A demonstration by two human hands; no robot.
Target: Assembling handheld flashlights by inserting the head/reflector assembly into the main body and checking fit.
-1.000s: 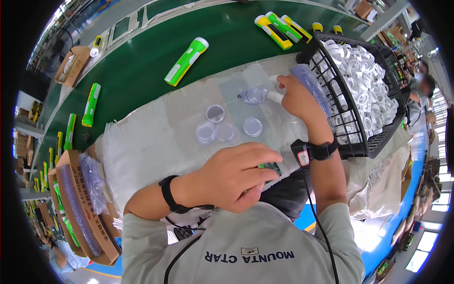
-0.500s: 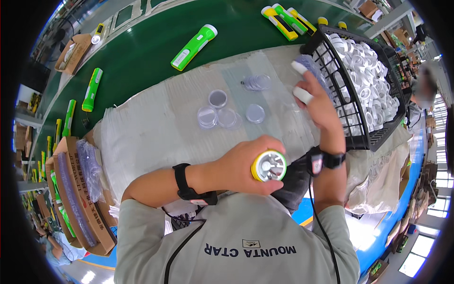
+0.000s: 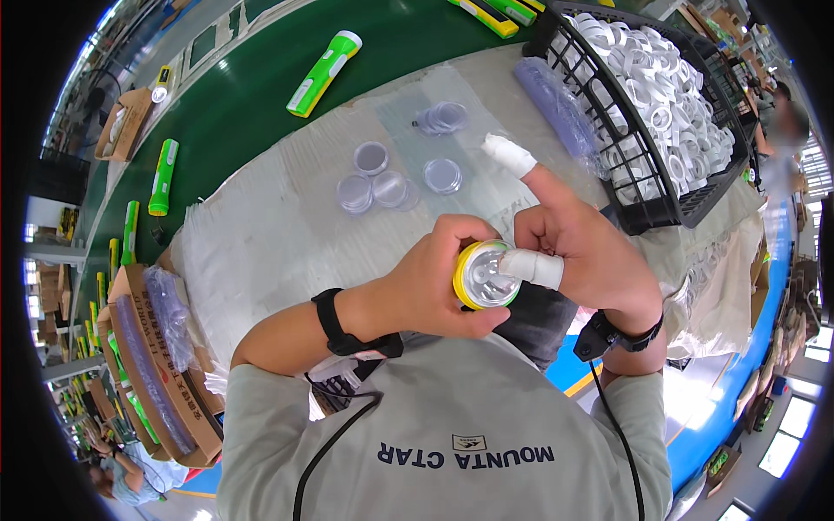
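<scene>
My left hand is wrapped round a yellow-and-green flashlight, its round front end turned up. Something clear and shiny fills that end. Over it reaches my right hand, with white tape on thumb and index finger. The taped thumb lies on the flashlight's front, the index finger points away, and the other fingers curl loosely. Beyond the hands, several clear round discs lie on the plastic-covered work surface. A fanned stack of clear discs sits farther back.
At the right stands a black basket heaped with white rings. A bluish plastic-wrapped roll lies against it. More flashlights rest on the green table. A cardboard box with wrapped rolls stands at left.
My right hand has come from beside the basket to the flashlight, its thumb now on the front end. The left hand still holds the flashlight, whose inside now looks clearer and shinier.
</scene>
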